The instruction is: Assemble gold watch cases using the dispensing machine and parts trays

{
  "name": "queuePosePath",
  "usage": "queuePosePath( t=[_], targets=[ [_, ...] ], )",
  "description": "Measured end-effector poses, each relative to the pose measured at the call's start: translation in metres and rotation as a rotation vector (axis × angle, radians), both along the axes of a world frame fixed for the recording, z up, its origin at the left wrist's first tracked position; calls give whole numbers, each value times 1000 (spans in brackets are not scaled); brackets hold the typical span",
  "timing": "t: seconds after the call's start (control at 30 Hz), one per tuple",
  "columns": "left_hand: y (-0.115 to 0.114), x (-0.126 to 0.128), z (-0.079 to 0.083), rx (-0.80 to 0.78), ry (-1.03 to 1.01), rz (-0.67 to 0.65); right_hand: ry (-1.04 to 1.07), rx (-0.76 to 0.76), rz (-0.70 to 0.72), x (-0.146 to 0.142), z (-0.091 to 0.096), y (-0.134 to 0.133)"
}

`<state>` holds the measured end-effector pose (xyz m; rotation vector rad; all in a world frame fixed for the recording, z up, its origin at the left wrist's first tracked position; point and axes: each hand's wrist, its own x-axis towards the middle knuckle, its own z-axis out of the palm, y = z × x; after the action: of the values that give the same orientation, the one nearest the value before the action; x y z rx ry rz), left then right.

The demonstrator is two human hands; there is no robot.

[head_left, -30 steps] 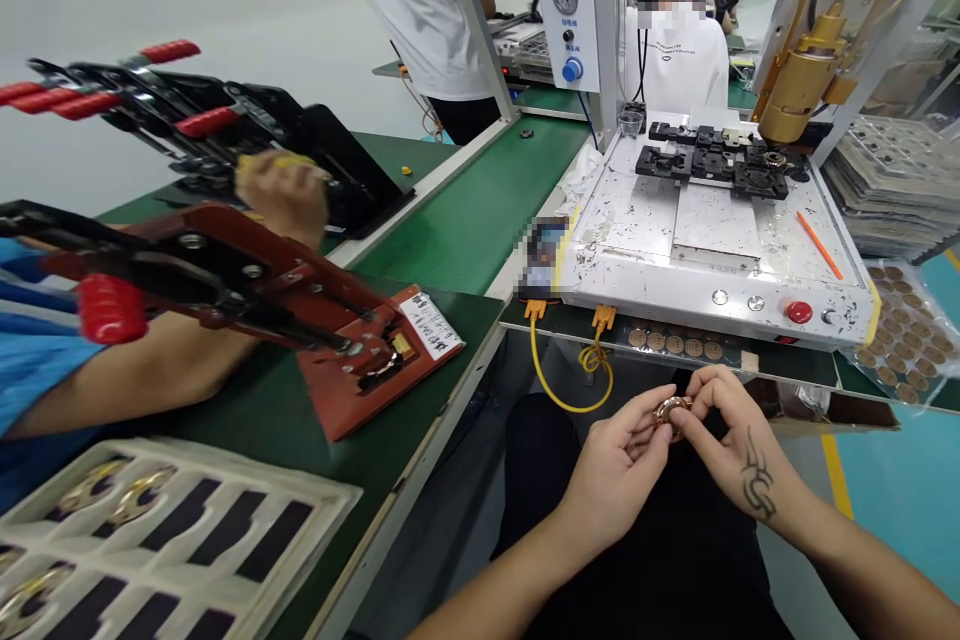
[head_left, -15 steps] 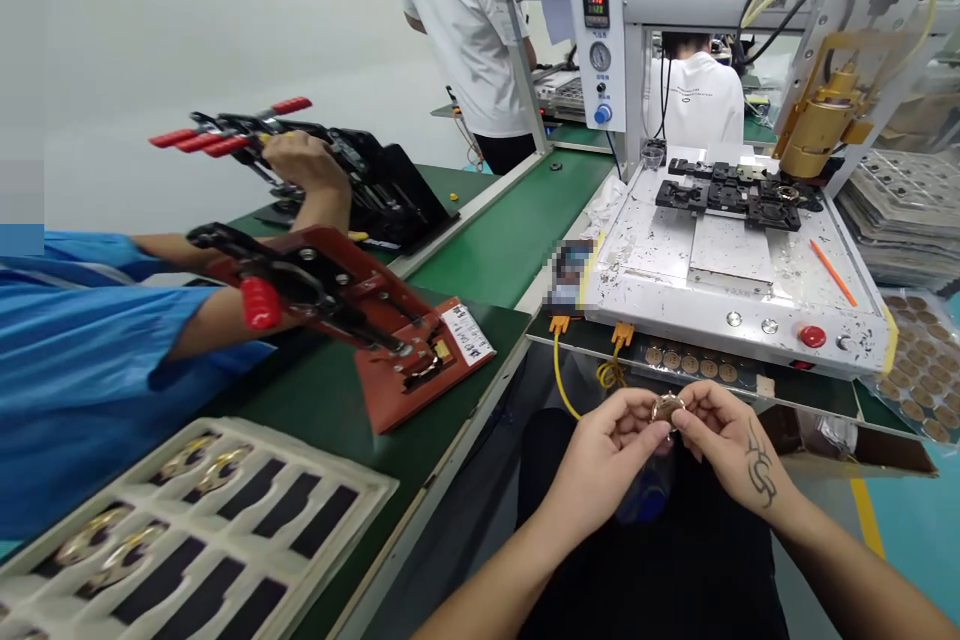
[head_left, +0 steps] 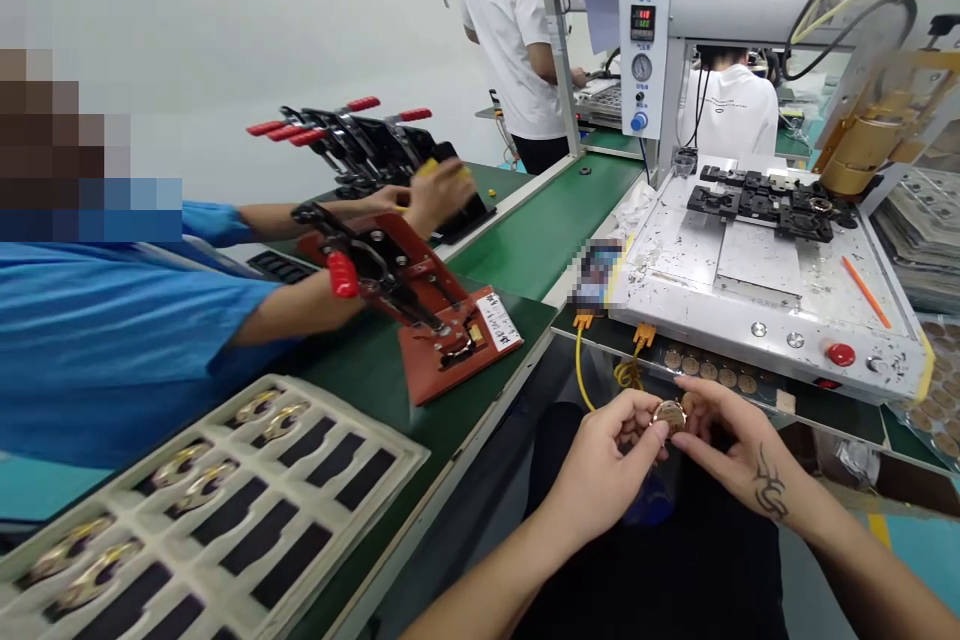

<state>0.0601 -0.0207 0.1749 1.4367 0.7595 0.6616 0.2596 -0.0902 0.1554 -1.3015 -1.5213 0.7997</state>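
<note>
Over my lap, my left hand [head_left: 611,455] pinches a small round gold-rimmed watch case [head_left: 670,414] by its left side, thumb on its lower front. My right hand [head_left: 742,445] has its thumb and fingers at the case's right edge, the index finger raised along the top. The case's flat, brownish round face is turned up towards me. What lies under the fingers is hidden. Just beyond my hands, several round brown discs [head_left: 709,372] lie in a row in a clear strip on the shelf edge.
Ahead stands a white machine [head_left: 750,305] with black fixtures [head_left: 772,200] and an orange stick [head_left: 866,291]. At left are a red toggle-clamp jig [head_left: 427,375] and a tray [head_left: 409,460] with several gold watch cases. A co-worker's blurred hand [head_left: 442,195] works at black clamps.
My view has turned left, shifting the scene right. My right index finger has lifted and more of the case's face shows. The co-worker's hand has moved away from the clamp handles.
</note>
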Motion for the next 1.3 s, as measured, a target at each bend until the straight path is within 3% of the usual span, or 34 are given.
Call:
queuePosePath(
  t=[0.1, 0.23, 0.3, 0.33, 0.43, 0.47, 0.5, 0.6, 0.67, 0.73, 0.83, 0.93, 0.97, 1.03, 1.13, 1.23, 1.3],
  targets=[
    [-3, -3, 1, 67, 38, 32, -282, 135, 165, 9, 8, 6],
    [-1, -19, 18, 187, 98, 38, -464, 354, 202, 5, 9, 22],
    [13, -39, 41, 300, 103, 60, -466, 462, 192, 0, 11, 35],
    [25, -53, 56, 402, 105, 134, -448, 495, 186, -3, 14, 43],
    [71, -102, 101, 863, 147, 524, -378, 509, 178, -15, 28, 65],
    [88, -118, 112, 1006, 176, 589, -358, 497, 182, -18, 34, 70],
    [103, -131, 120, 1086, 213, 575, -338, 487, 184, -22, 38, 75],
    [135, -153, 127, 1107, 294, 424, -285, 459, 178, -31, 44, 86],
    [146, -154, 129, 1087, 296, 404, -261, 446, 164, -37, 43, 94],
    [156, -152, 139, 1076, 261, 475, -256, 426, 176, -45, 42, 106],
    [184, -157, 171, 1008, 185, 636, -259, 399, 235, -64, 43, 133],
    [213, -184, 193, 877, 177, 766, -272, 369, 292, -85, 42, 160],
    [217, -197, 190, 829, 204, 793, -280, 360, 306, -91, 39, 167],
    [213, -223, 168, 730, 298, 804, -291, 354, 324, -101, 30, 179],
    [185, -243, 102, 560, 484, 664, -307, 360, 355, -117, 13, 198],
    [162, -231, 34, 413, 619, 459, -336, 370, 402, -142, 0, 226],
    [162, -214, 3, 382, 674, 408, -361, 364, 438, -158, -7, 247]
  ],
)
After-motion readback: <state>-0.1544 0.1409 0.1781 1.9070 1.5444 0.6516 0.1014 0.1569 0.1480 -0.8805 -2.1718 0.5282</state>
